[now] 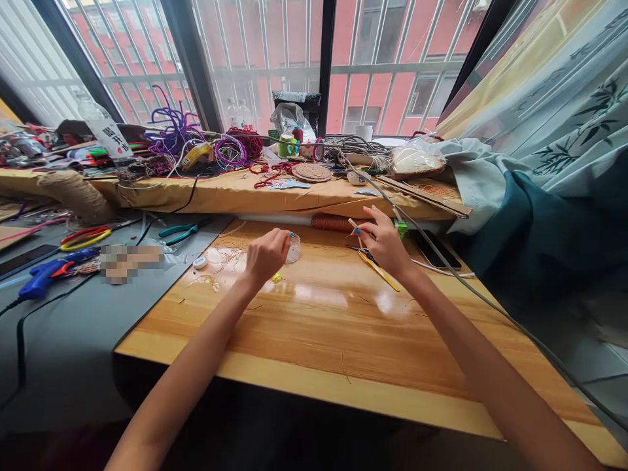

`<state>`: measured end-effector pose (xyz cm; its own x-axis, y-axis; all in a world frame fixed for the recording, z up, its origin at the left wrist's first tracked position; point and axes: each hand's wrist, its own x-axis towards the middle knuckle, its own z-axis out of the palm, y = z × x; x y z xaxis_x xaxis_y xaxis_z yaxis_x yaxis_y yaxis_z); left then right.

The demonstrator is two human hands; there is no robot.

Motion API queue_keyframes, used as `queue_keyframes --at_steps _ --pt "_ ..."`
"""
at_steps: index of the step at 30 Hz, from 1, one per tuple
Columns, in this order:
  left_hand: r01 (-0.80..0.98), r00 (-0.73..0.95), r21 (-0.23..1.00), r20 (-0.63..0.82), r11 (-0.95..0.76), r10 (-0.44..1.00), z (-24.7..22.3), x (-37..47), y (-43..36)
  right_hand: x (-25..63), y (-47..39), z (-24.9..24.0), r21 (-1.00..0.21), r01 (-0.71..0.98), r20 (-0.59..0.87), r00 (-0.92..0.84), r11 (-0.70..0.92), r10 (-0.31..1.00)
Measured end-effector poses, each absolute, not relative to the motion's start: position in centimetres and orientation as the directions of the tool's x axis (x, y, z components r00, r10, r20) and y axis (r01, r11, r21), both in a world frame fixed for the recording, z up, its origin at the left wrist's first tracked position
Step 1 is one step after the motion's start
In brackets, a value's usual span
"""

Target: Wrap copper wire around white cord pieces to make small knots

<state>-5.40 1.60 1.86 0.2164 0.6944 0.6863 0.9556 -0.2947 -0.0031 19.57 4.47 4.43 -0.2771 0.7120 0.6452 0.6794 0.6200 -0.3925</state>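
My left hand (pixel 267 256) is closed in a pinch above the wooden tabletop, beside a small clear round dish (pixel 293 250). A tiny blue spot shows at its fingertips; I cannot tell what the fingers hold. My right hand (pixel 383 241) pinches a thin pale stick (pixel 352 224) between thumb and finger, with another blue spot by the fingertips. Below this hand lies a tool with yellow handles (pixel 380 271), its far end partly hidden. A small yellow piece (pixel 277 277) rests near my left wrist, and fine brown thread (pixel 228 258) lies loosely to the left.
On the grey mat at left are teal pliers (pixel 179 232), red-and-yellow-handled scissors (pixel 86 239) and a blue glue gun (pixel 42 275). A phone (pixel 434 250) lies at right. A dark cable (pixel 471 297) crosses the table's right side. Cord and craft materials crowd the windowsill ledge (pixel 216 196).
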Motion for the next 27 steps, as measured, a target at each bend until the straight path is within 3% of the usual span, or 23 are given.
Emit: queue_keyframes --at_steps 3,5,8,10,12,16,18,19,21,23,27 --pt "0.891 0.303 0.085 0.62 -0.446 0.724 1.6 -2.1 0.9 19.2 3.0 3.5 -0.562 0.529 0.679 -0.145 0.636 0.72" --pt "0.827 0.362 0.191 0.538 -0.529 0.761 1.1 0.5 0.8 19.1 2.6 2.9 -0.72 0.343 0.604 -0.118 0.603 0.788" --pt "0.717 0.436 0.369 0.424 -0.591 0.794 0.1 4.2 1.6 19.3 2.4 2.4 -0.902 0.041 0.414 -0.203 0.431 0.887" --pt "0.646 0.439 0.492 0.386 -0.584 0.811 -0.1 5.9 2.8 19.9 2.4 2.2 -0.948 -0.121 0.315 -0.261 0.293 0.912" --pt "0.627 0.439 0.533 0.36 -0.568 0.823 0.3 6.6 4.2 20.8 2.6 2.2 -0.945 -0.241 0.277 -0.243 0.219 0.93" --pt "0.668 0.401 0.478 0.416 -0.571 0.816 2.7 5.1 7.0 22.7 3.2 2.1 -0.871 -0.406 0.265 0.088 0.277 0.96" --pt "0.826 0.273 0.307 0.518 -0.474 0.811 3.8 3.7 8.0 23.3 3.4 2.0 -0.847 -0.444 0.222 0.207 0.293 0.953" --pt "0.877 0.298 0.216 0.457 -0.43 0.838 4.1 3.1 8.4 23.4 3.5 2.0 -0.847 -0.45 0.2 0.228 0.285 0.953" --pt "0.909 0.359 0.097 0.314 -0.405 0.879 4.3 2.2 8.9 23.3 3.4 1.9 -0.871 -0.43 0.159 0.212 0.238 0.964" --pt "0.902 0.402 0.072 0.224 -0.426 0.888 4.1 1.8 9.0 22.8 3.2 1.8 -0.921 -0.356 0.121 0.129 0.159 0.984" --pt "0.888 0.411 0.105 0.254 -0.447 0.876 3.9 2.0 7.9 21.1 2.5 1.4 -0.978 -0.199 0.068 -0.066 0.054 0.995"
